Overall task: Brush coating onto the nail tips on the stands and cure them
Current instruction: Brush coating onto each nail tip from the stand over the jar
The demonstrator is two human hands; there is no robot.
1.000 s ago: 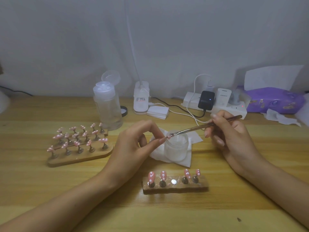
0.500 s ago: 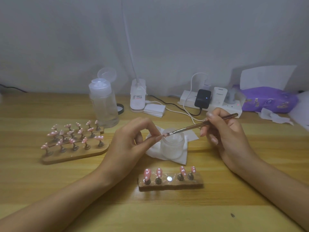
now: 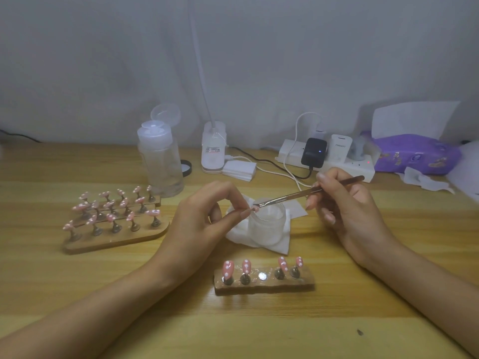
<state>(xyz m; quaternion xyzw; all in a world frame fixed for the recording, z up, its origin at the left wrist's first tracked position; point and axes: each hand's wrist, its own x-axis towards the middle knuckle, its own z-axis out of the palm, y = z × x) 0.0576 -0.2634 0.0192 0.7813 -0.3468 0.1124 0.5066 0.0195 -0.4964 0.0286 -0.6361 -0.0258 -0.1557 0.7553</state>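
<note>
Brushing nail tip [image 3: 255, 208] pinched in left hand [image 3: 202, 218], above jar [image 3: 268, 221] | gripping brush [image 3: 298, 195] pen-style in right hand [image 3: 344, 203], handle slanting down-left onto tip | vacant middle slot on stand [image 3: 264, 285] just below.

left hand [image 3: 199, 224] pinching nail tip [image 3: 255, 208], right hand [image 3: 347, 208] holding brush [image 3: 305, 194]

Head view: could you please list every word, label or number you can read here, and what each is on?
Nothing reads clearly enough to quote.
White charger on the power strip: a short grey word, blurred.
Lamp base: a label with fine print, too small to read.
Purple tissue pack: printed marks, blurred.
</note>
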